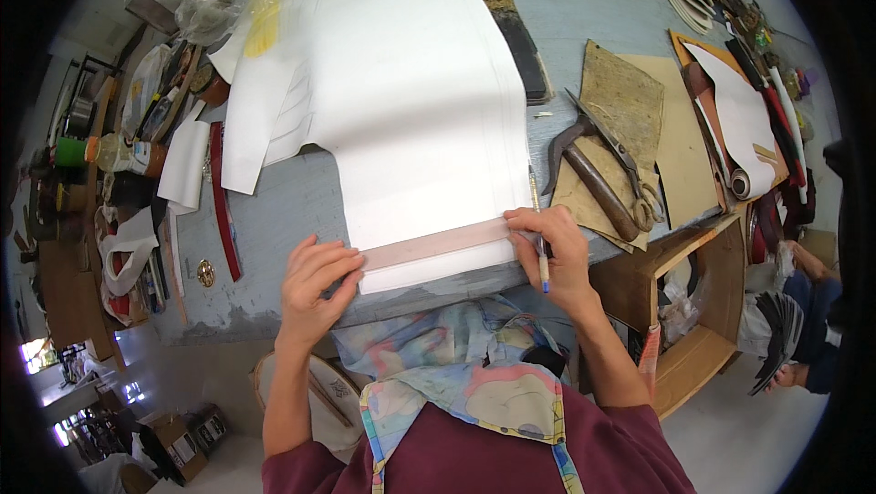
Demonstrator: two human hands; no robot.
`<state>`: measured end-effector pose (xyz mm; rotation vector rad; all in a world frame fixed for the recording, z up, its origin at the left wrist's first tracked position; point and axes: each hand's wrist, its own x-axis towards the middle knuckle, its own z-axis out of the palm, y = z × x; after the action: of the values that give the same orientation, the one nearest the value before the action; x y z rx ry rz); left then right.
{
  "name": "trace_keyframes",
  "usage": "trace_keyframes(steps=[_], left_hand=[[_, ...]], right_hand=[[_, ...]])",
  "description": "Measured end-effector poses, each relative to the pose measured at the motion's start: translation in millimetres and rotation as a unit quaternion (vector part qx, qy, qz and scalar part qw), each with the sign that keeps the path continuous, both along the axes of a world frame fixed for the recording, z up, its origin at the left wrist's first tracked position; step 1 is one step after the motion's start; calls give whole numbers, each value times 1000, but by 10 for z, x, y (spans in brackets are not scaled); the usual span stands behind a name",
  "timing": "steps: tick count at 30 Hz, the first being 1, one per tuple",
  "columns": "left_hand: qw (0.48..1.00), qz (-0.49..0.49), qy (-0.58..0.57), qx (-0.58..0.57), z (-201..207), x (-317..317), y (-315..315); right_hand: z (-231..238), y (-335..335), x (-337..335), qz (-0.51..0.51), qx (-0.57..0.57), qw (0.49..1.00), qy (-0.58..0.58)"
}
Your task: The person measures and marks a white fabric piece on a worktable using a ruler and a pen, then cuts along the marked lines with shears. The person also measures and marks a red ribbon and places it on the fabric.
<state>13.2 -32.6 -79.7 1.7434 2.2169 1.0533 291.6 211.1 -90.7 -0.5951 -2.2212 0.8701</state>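
Left hand (315,284) flat, fingers spread, pinning the clear ruler (436,245) across the white sheet's (401,102) near edge so it can't slip. Right hand (555,252) at the ruler's 3 o'clock end, gripping a pen (540,239). Pliers (598,170) lie on the table (274,211) at 2 o'clock.

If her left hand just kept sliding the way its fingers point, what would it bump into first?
The left hand points rightward along the pinkish strip lying on the white sheet. Going straight on, it would probably meet the right hand holding a pen at the strip's far end.
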Motion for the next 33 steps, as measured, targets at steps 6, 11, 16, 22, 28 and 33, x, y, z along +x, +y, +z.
trace_keyframes(steps=[6, 11, 16, 22, 28, 33], left_hand=[[1000, -19, 6, -24, 47, -2, 6], [997, -36, 48, -52, 187, 58, 52], [994, -28, 86, -66, 255, 387, 161], [990, -34, 116, -71, 209, 771, 358], [983, 25, 137, -121, 189, 1106, 464], [979, 55, 151, -123, 113, 1238, 469]], right_hand=[[13, -4, -13, -1, 4, 1000, 5], [3, -4, -18, -3, -13, 1000, 15], [20, -1, -13, -3, 0, 1000, 2], [24, -1, -5, -3, -4, 1000, 0], [12, -2, 11, 0, -12, 1000, -2], [167, -91, -81, -41, -159, 986, 2]])
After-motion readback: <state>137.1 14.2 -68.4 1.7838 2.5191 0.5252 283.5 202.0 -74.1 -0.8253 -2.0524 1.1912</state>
